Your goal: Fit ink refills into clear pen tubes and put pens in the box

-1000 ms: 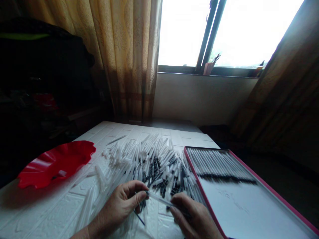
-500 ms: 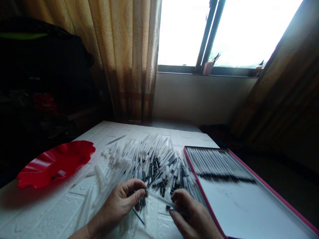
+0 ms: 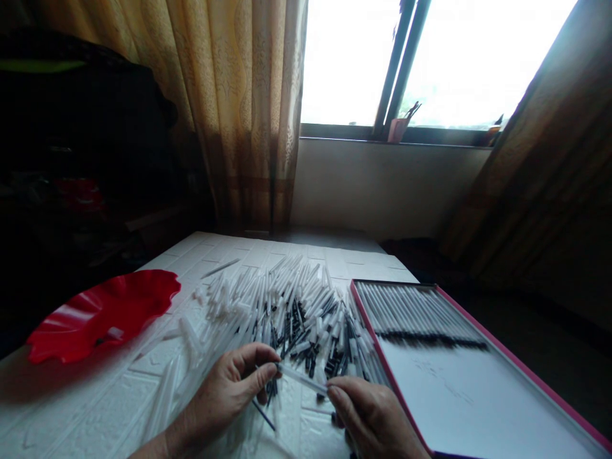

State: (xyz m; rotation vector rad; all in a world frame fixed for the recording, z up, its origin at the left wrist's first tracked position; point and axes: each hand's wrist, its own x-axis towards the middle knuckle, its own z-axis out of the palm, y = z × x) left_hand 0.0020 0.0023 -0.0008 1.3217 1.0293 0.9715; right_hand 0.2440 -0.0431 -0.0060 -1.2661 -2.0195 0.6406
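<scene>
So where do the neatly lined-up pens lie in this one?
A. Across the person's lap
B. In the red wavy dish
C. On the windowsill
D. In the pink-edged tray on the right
D: the row of pens lies side by side at the far end of the pink-edged tray, right of the loose pile.

Bright window above a pale wall, tan curtains at both sides, dim room.
</scene>
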